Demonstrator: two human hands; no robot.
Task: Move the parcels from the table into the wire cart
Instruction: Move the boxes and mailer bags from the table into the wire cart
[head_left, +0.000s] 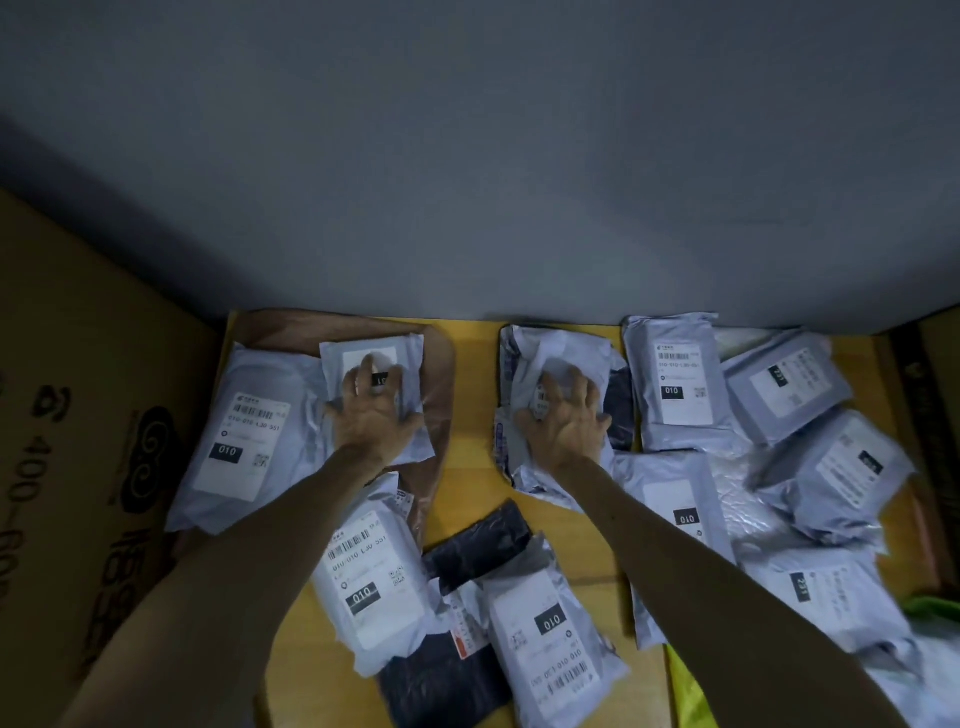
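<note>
So there's a big cardboard box (78, 441) standing along the left edge of the yellow table (467, 467), and the table is pretty much covered in parcels. A bunch of grey parcels (831, 467) with white labels are heaped on each other along the right edge, and a few more sit at the near edge with a black parcel (478, 540) tucked among them. A brown parcel (311, 332) lies flat in the far left corner.

Near the middle of the far edge is a crumpled grey parcel (524, 364). The right hand (569, 426) is on top of it, fingers (576, 384) spread wide and curled down into the loose plastic, so it's gripping it.

A small grey parcel (405, 348) sits on top of the brown one. The left hand (371, 421) is clamped over it, fingers (358, 379) splayed with the tips bent onto the label, thumb and little finger hooked at its two sides. Both parcels are down on the table.
</note>
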